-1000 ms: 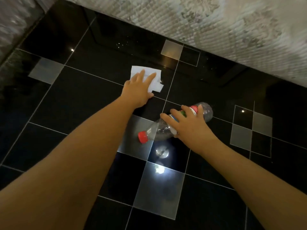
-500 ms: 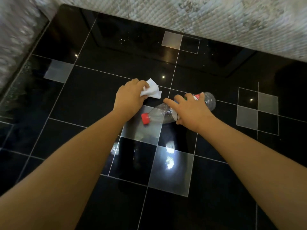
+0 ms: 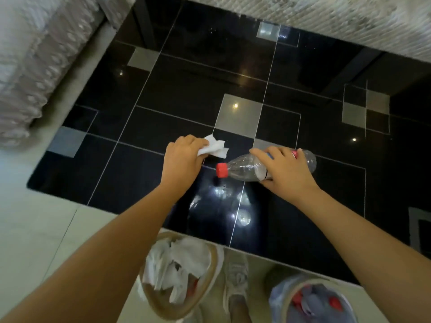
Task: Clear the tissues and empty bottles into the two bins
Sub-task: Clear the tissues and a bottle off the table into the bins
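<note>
Tissue (image 3: 215, 149) bunched in the left hand (image 3: 183, 158), fingers pinching it, and the right hand (image 3: 285, 170) wraps the empty bottle (image 3: 242, 169), red cap pointing to nine o'clock, both just above the black table (image 3: 163, 108). One item per hand, likely because each has its own bin: tissue bin (image 3: 210, 285) at six o'clock, bottle bin (image 3: 282, 301) at five.

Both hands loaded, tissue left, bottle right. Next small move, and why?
Probably draw both hands back toward the body and drop each item. The left hand grips a crumpled tissue; the bin with tissues sits below it. The right hand holds the empty red-capped bottle; the lined bin with red caps lies below on that side.
</note>
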Motion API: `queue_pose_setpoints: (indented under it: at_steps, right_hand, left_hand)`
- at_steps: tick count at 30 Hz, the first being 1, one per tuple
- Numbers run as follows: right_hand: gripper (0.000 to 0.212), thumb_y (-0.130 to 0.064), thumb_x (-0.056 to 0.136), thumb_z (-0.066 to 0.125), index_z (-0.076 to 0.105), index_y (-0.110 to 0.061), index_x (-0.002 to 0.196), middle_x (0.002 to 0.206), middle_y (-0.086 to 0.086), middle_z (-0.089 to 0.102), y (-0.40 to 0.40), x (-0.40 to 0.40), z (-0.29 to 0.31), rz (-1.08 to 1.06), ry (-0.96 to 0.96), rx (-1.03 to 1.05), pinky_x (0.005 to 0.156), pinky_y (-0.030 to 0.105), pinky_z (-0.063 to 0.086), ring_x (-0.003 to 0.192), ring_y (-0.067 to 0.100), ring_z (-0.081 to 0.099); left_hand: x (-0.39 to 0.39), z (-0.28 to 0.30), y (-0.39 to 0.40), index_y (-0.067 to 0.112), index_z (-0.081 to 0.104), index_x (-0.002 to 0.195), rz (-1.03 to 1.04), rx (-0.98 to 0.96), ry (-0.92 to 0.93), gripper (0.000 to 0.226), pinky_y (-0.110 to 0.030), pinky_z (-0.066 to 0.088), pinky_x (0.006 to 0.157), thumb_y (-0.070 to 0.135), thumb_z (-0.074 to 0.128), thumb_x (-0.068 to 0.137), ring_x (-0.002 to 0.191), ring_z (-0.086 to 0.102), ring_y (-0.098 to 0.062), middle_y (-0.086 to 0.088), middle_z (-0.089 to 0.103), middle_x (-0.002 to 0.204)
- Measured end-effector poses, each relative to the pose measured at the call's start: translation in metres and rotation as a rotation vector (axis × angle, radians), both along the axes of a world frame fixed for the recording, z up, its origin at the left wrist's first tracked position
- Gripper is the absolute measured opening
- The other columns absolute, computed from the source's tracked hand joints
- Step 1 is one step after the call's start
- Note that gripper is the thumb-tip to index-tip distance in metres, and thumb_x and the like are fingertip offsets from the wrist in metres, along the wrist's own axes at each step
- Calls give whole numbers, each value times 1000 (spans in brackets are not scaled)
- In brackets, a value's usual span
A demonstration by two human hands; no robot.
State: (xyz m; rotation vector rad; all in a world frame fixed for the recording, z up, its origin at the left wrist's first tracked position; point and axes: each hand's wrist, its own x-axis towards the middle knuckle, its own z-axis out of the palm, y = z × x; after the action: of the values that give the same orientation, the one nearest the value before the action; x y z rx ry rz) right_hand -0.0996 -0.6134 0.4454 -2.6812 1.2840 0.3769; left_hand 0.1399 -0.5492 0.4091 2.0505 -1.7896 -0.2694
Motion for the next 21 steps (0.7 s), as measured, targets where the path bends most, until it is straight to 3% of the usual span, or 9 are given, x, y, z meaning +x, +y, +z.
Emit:
queue_pose_setpoints:
  at_steps: [4, 8, 12, 15, 18, 21]
  right_hand:
    - [74, -37, 83, 63, 23, -35, 145, 134, 0, 43, 67, 7, 6, 31, -42, 2, 103, 57, 29, 124, 26, 40]
    - [76, -33, 75, 72, 35, -32, 141, 130, 2, 52, 129, -2, -1, 114, -89, -31, 98, 58, 33, 119, 28, 48]
    - [80, -38, 60, 84, 52, -25, 131, 113, 6, 63, 185, -22, -19, 200, -180, -130, 88, 55, 45, 102, 32, 61]
    - [77, -37, 61, 82, 52, -24, 131, 114, 8, 63, 219, -40, -34, 313, -185, -169, 86, 47, 46, 102, 31, 60]
    - [75, -36, 64, 79, 52, -24, 133, 115, 10, 61, 241, -57, -50, 384, -158, -201, 86, 47, 43, 102, 32, 58]
    - [75, -34, 63, 79, 52, -25, 132, 115, 11, 61, 254, -66, -60, 377, -131, -213, 84, 48, 43, 101, 33, 57]
  left_hand:
    - [-3, -5, 82, 14, 72, 95, 58, 20, -30, 16, -38, 39, 65, 13, 67, 80, 77, 56, -28, -6, 63, 87]
    - [-18, -19, 168, 17, 71, 98, 106, 86, 23, 21, -36, 42, 72, 20, 75, 78, 82, 56, -24, -3, 64, 92]
    - [-32, -53, 253, 25, 68, 101, 102, 192, 46, 19, -33, 47, 78, 30, 68, 82, 88, 59, -22, 0, 65, 99]
    - [-44, -74, 294, 23, 72, 93, 85, 226, 43, 18, -38, 49, 69, 21, 71, 75, 82, 62, -27, -3, 66, 91]
    - [-58, -89, 317, 20, 75, 85, 73, 258, 13, 24, -34, 44, 56, 9, 81, 64, 72, 61, -28, -4, 63, 81]
    - [-66, -100, 325, 18, 75, 93, 108, 316, 52, 28, -28, 39, 55, 11, 82, 67, 75, 59, -24, -4, 59, 89]
